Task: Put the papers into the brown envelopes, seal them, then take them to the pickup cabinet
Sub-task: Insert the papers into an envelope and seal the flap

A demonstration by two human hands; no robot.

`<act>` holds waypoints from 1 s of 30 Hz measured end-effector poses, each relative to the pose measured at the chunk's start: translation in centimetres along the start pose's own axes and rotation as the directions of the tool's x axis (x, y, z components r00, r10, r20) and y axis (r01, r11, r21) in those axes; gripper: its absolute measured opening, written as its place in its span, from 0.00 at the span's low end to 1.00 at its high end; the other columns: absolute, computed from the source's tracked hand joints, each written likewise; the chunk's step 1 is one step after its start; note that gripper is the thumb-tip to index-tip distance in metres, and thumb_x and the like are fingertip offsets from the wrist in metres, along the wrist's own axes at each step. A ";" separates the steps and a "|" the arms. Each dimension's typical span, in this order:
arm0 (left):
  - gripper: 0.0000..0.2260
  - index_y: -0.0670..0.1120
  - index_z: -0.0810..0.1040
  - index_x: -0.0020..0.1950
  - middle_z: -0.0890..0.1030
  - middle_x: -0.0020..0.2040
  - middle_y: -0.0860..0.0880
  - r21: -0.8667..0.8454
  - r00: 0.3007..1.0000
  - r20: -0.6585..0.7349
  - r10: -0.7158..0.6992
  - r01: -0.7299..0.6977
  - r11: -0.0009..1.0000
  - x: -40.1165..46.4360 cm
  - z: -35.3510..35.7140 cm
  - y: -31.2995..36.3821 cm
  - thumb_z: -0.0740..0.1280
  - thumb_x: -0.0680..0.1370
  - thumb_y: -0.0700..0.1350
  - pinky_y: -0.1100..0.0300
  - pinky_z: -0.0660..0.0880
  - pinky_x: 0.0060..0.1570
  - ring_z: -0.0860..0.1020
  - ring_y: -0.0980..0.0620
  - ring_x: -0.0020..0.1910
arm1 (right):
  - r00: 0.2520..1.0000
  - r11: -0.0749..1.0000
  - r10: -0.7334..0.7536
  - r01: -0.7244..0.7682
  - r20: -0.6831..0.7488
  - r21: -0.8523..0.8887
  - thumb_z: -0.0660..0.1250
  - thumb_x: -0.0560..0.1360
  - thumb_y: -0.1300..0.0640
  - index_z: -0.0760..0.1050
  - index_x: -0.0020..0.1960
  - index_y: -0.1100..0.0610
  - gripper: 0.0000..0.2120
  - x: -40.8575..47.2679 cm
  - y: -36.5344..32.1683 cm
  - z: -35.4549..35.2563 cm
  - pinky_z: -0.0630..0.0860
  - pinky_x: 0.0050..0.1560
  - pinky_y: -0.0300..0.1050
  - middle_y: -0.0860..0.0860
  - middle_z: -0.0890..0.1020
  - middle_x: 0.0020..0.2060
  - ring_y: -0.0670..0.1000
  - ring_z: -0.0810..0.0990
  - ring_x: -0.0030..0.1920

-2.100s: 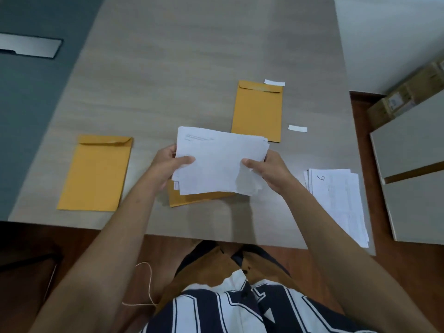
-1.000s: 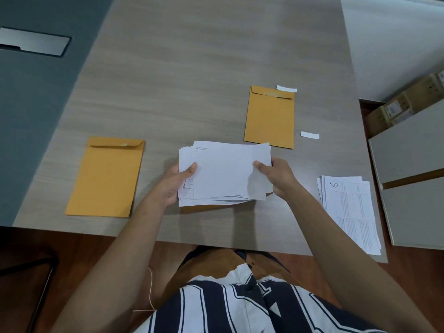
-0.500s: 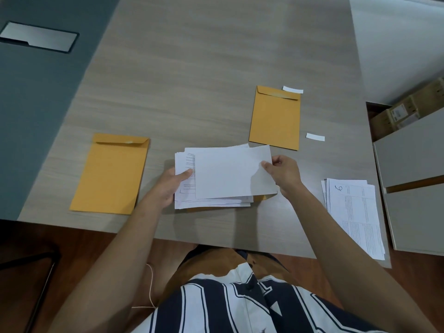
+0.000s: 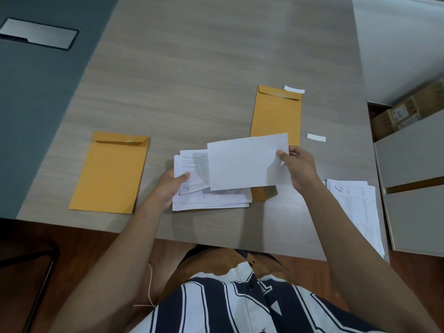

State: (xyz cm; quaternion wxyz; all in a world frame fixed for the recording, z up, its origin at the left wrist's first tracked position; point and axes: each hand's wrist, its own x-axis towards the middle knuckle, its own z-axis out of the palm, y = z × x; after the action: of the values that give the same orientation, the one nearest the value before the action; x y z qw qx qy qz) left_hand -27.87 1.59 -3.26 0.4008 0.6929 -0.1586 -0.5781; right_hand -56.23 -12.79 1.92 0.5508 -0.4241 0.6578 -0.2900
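A folded white sheet (image 4: 247,163) is pinched at its right edge by the right hand (image 4: 299,165) and held lifted over the pile of papers (image 4: 192,174), which is pressed to the worktop (image 4: 192,68) under the left hand (image 4: 168,188), thumb on top. A brown envelope (image 4: 263,193) lies partly hidden beneath the pile. The pile should be squared before it is slid in, so that no corner is caught at the mouth; two other envelopes, one at the left (image 4: 110,173) and one farther back (image 4: 276,114), lie apart.
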 end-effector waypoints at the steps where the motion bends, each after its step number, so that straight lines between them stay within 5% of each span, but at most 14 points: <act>1: 0.09 0.46 0.78 0.61 0.82 0.57 0.47 0.010 1.000 -0.003 0.001 -0.001 1.000 0.0 0.0 -0.1 0.64 0.82 0.41 0.50 0.77 0.56 0.81 0.47 0.54 | 1.000 1.000 -0.003 0.003 0.002 0.005 0.70 0.76 0.60 0.76 0.46 0.56 0.02 0.0 -0.2 -0.1 0.73 0.47 0.44 0.50 0.83 0.42 0.50 0.78 0.42; 8: 0.12 0.46 0.77 0.65 0.81 0.61 0.47 0.070 1.000 -0.031 0.000 0.002 0.998 0.3 0.0 -0.2 0.64 0.82 0.42 0.46 0.75 0.62 0.79 0.45 0.59 | 1.000 0.999 0.004 -0.003 -0.021 0.053 0.71 0.75 0.57 0.79 0.46 0.53 0.01 0.1 -1.7 -1.3 0.76 0.48 0.48 0.51 0.83 0.45 0.52 0.80 0.45; 14: 0.09 0.47 0.78 0.60 0.83 0.54 0.48 0.028 1.000 -0.025 -0.006 0.007 1.000 0.2 0.0 -0.2 0.65 0.81 0.41 0.50 0.78 0.56 0.82 0.47 0.53 | 0.993 0.988 0.047 -0.031 -0.105 0.154 0.72 0.72 0.57 0.80 0.43 0.52 0.02 0.7 -3.5 -3.4 0.78 0.54 0.47 0.51 0.85 0.49 0.50 0.82 0.49; 18: 0.09 0.48 0.78 0.61 0.83 0.53 0.50 0.053 0.999 -0.034 0.007 -0.005 0.999 0.0 0.2 -0.1 0.63 0.82 0.42 0.55 0.78 0.49 0.81 0.51 0.50 | 0.988 0.991 0.003 0.017 -0.156 0.131 0.72 0.72 0.57 0.79 0.44 0.51 0.03 0.4 -4.8 -4.2 0.79 0.41 0.48 0.50 0.85 0.44 0.52 0.83 0.41; 21: 0.10 0.48 0.78 0.62 0.83 0.54 0.49 0.068 0.999 -0.039 0.005 -0.002 0.998 0.0 0.3 -0.1 0.63 0.82 0.43 0.53 0.78 0.53 0.81 0.49 0.52 | 0.960 0.988 -0.155 0.151 -0.231 -0.038 0.72 0.71 0.55 0.77 0.41 0.50 0.04 -0.5 -5.9 -3.1 0.71 0.32 0.42 0.48 0.83 0.38 0.49 0.78 0.33; 24: 0.11 0.47 0.77 0.63 0.82 0.55 0.49 0.058 0.999 -0.048 0.007 -0.004 0.998 0.0 0.3 -0.2 0.64 0.82 0.43 0.53 0.77 0.52 0.81 0.49 0.53 | 0.867 0.897 -0.425 0.365 -0.261 -0.248 0.72 0.70 0.54 0.77 0.42 0.50 0.03 -2.3 -7.3 -1.2 0.76 0.39 0.42 0.43 0.81 0.36 0.43 0.79 0.36; 28: 0.10 0.46 0.78 0.62 0.83 0.56 0.48 0.059 0.999 -0.048 0.010 -0.007 0.998 -0.1 0.5 -0.3 0.64 0.82 0.43 0.51 0.79 0.54 0.82 0.47 0.53 | 0.707 0.664 -0.696 0.568 -0.126 -0.486 0.69 0.69 0.55 0.79 0.45 0.52 0.05 -6.0 -9.2 2.1 0.75 0.42 0.40 0.42 0.81 0.35 0.45 0.78 0.35; 30: 0.11 0.45 0.79 0.62 0.83 0.55 0.48 0.044 0.998 -0.061 0.015 -0.012 0.999 -0.1 0.7 -0.3 0.64 0.81 0.42 0.52 0.79 0.53 0.82 0.48 0.52 | 0.702 0.580 -0.712 0.594 0.007 -0.557 0.68 0.68 0.57 0.79 0.47 0.52 0.07 -7.5 -9.3 4.1 0.74 0.41 0.42 0.44 0.81 0.35 0.46 0.79 0.37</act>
State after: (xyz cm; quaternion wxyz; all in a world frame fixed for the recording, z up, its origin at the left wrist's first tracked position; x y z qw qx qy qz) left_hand -28.59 1.57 -3.38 0.3942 0.7176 -0.1635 -0.5504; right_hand -49.76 -10.24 12.42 0.1921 -0.7346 0.5619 -0.3283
